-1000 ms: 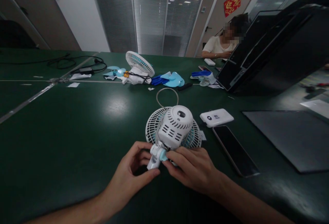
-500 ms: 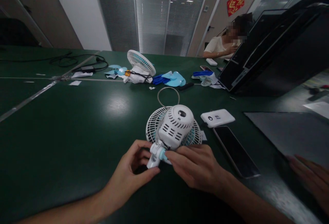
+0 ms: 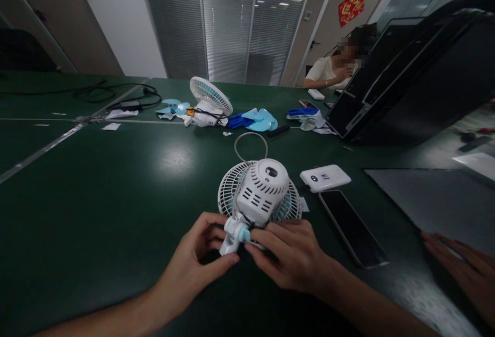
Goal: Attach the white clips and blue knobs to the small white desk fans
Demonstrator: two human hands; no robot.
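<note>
Counting from the left, the desk [image 3: 127,197] carries two white-caged fans, a far fan [image 3: 211,102] near the far edge and a near fan [image 3: 263,187] lying grille down, motor housing up, well in from that edge; two pale blue blade sets, a left blade set [image 3: 174,107] and a right blade set [image 3: 263,119], flank the far fan. Two hands work on the near fan: the left hand [image 3: 195,257] curls narrowly round its white bracket [image 3: 231,240], and the right hand [image 3: 292,249] pinches the light blue knob [image 3: 244,234] (its fingers hide part of the grille behind). Around them, a black cable block [image 3: 130,106] lies toward the far left, a blue glove [image 3: 240,120] touches the right blade set, and a blue-and-white glove [image 3: 307,115] sits farther right. Just right of the near fan are one white device [image 3: 325,177] and one dark phone [image 3: 353,228], then a grey mat [image 3: 433,197], with a co-worker's hand [image 3: 460,262] at its near edge. A large black panel [image 3: 417,79] tilts over the right side, partly blocking a seated person [image 3: 325,71] beyond the far edge. The dark green desktop has taped seams on the left; blinds [image 3: 228,22] line the glass behind.
</note>
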